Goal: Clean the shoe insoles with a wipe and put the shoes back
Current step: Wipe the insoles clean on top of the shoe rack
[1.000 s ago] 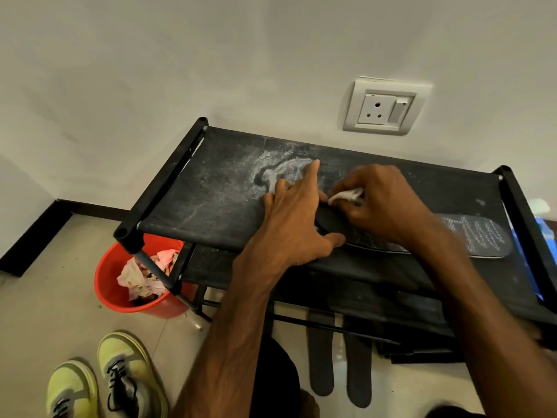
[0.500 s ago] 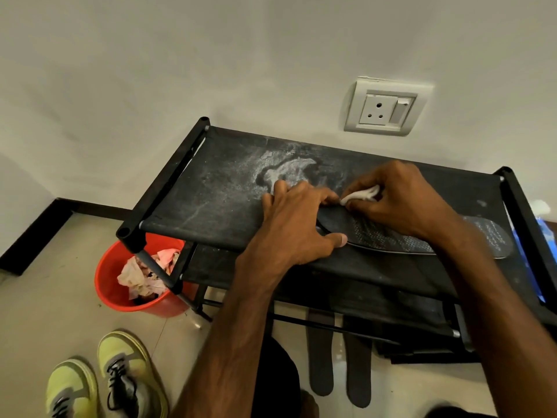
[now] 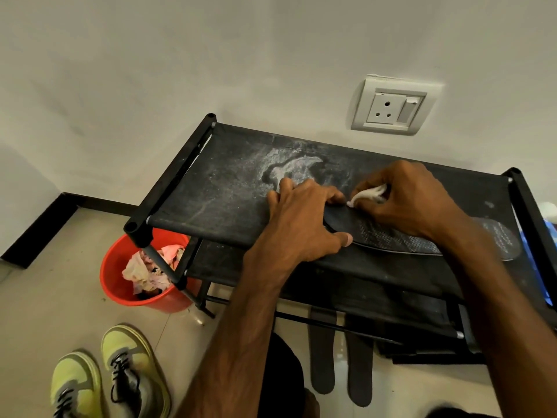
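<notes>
One head-worn camera looks down, close over the rack, edges perhaps warped.

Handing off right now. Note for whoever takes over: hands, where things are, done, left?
Left hand holds the insole by its end, down on the rack top.
Right hand pinches the wipe against that insole, close to the left fingers.
Two floor insoles lie under the rack. Shoes stand on the floor, lower left. Bucket beside the rack holds crumpled paper.
Done: wiping this insole is under way. Cannot tell whether the floor insoles are clean.
Left: finish wiping, probably refit the insoles, put the shoes back.
</notes>
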Demonstrator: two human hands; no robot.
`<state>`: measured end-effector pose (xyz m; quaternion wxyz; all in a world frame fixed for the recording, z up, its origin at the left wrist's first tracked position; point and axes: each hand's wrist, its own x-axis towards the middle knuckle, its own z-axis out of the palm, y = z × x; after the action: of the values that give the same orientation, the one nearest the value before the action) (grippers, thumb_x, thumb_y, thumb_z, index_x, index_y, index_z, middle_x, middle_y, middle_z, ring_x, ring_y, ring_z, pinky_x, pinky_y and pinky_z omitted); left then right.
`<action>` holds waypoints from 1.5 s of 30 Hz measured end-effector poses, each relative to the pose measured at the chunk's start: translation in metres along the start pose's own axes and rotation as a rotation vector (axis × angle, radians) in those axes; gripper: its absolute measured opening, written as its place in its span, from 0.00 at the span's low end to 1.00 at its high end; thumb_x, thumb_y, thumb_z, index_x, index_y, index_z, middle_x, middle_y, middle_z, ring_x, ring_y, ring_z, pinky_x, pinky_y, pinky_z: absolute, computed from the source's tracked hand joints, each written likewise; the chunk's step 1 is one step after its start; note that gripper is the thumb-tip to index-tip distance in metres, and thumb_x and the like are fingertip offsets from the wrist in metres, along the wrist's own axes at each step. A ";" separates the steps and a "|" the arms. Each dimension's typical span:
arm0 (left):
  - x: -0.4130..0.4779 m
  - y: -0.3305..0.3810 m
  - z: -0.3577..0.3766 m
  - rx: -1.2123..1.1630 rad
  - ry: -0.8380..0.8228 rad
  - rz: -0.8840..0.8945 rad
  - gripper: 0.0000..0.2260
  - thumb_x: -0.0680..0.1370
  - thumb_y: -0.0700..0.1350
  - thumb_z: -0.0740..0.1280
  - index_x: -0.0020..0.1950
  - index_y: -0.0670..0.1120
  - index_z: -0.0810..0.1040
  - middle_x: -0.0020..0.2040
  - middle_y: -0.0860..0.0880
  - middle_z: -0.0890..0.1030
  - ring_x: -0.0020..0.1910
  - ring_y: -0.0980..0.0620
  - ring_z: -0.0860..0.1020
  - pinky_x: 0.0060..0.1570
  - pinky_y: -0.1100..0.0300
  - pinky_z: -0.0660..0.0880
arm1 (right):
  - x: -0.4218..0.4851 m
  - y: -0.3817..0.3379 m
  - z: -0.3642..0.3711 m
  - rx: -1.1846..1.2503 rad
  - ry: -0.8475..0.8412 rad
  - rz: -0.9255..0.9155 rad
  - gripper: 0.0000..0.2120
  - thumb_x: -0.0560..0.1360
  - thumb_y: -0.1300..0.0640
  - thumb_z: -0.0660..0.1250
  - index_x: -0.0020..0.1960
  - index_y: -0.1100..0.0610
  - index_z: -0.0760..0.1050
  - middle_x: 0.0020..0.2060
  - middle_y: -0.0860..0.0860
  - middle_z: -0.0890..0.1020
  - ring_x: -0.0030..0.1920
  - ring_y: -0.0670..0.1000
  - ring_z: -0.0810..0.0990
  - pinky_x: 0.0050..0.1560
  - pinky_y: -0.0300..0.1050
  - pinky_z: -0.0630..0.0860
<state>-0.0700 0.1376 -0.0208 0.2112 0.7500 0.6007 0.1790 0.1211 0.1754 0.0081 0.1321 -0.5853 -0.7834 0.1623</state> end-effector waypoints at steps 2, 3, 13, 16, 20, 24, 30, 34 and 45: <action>0.000 0.000 0.000 -0.006 0.000 -0.005 0.29 0.68 0.62 0.76 0.67 0.62 0.74 0.65 0.56 0.74 0.66 0.49 0.61 0.62 0.51 0.57 | -0.003 0.000 -0.005 0.056 -0.096 -0.046 0.07 0.71 0.53 0.76 0.47 0.43 0.87 0.41 0.42 0.87 0.40 0.42 0.84 0.40 0.43 0.81; 0.001 0.000 0.000 -0.008 -0.001 -0.006 0.29 0.68 0.62 0.76 0.67 0.62 0.75 0.65 0.56 0.74 0.65 0.49 0.61 0.60 0.52 0.57 | -0.005 0.000 -0.007 0.082 -0.147 -0.071 0.07 0.70 0.54 0.76 0.46 0.43 0.87 0.41 0.40 0.87 0.40 0.40 0.84 0.39 0.38 0.79; -0.001 0.000 -0.001 0.001 -0.002 -0.011 0.29 0.69 0.61 0.76 0.68 0.61 0.74 0.66 0.56 0.73 0.66 0.50 0.61 0.63 0.51 0.57 | -0.009 -0.005 -0.004 0.056 -0.052 -0.026 0.07 0.72 0.54 0.76 0.47 0.43 0.87 0.40 0.43 0.87 0.40 0.44 0.83 0.44 0.53 0.84; -0.001 0.000 0.000 -0.006 0.000 -0.019 0.29 0.68 0.61 0.76 0.67 0.62 0.74 0.66 0.57 0.73 0.67 0.49 0.61 0.65 0.50 0.57 | -0.009 -0.005 -0.001 0.070 -0.023 -0.026 0.07 0.72 0.56 0.77 0.47 0.45 0.87 0.41 0.43 0.86 0.41 0.44 0.83 0.44 0.52 0.84; 0.000 -0.001 0.000 -0.026 0.002 -0.019 0.29 0.67 0.61 0.77 0.67 0.62 0.74 0.66 0.57 0.74 0.66 0.50 0.61 0.58 0.54 0.54 | -0.014 -0.005 -0.007 0.122 -0.157 -0.061 0.06 0.71 0.56 0.77 0.45 0.45 0.87 0.40 0.42 0.87 0.42 0.41 0.84 0.45 0.48 0.84; 0.000 -0.002 0.000 -0.033 0.012 -0.014 0.29 0.67 0.62 0.78 0.66 0.62 0.75 0.65 0.59 0.74 0.66 0.51 0.61 0.58 0.55 0.54 | -0.021 -0.004 -0.020 0.097 -0.327 -0.075 0.08 0.71 0.56 0.77 0.44 0.42 0.88 0.39 0.35 0.86 0.43 0.35 0.84 0.45 0.36 0.81; 0.000 0.000 0.000 -0.014 0.007 -0.010 0.29 0.68 0.62 0.77 0.67 0.62 0.75 0.65 0.58 0.73 0.66 0.50 0.62 0.59 0.54 0.55 | -0.021 -0.007 -0.013 0.005 -0.138 0.044 0.08 0.73 0.52 0.73 0.48 0.40 0.86 0.41 0.42 0.86 0.43 0.46 0.83 0.49 0.54 0.83; -0.001 -0.001 0.000 -0.014 0.011 -0.012 0.29 0.68 0.62 0.77 0.67 0.62 0.74 0.64 0.58 0.73 0.66 0.51 0.62 0.60 0.54 0.56 | -0.020 -0.010 -0.006 -0.016 -0.105 0.027 0.08 0.73 0.53 0.73 0.49 0.42 0.86 0.44 0.44 0.87 0.45 0.48 0.84 0.51 0.54 0.83; 0.000 -0.001 0.000 -0.028 0.014 -0.002 0.29 0.67 0.62 0.77 0.67 0.62 0.74 0.64 0.58 0.74 0.66 0.52 0.62 0.60 0.55 0.54 | -0.028 -0.002 -0.020 0.079 -0.326 -0.096 0.08 0.72 0.55 0.75 0.48 0.44 0.87 0.45 0.38 0.87 0.47 0.40 0.84 0.52 0.48 0.84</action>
<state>-0.0708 0.1378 -0.0218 0.2175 0.7453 0.6002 0.1922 0.1348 0.1504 0.0269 0.0339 -0.5073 -0.8145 0.2794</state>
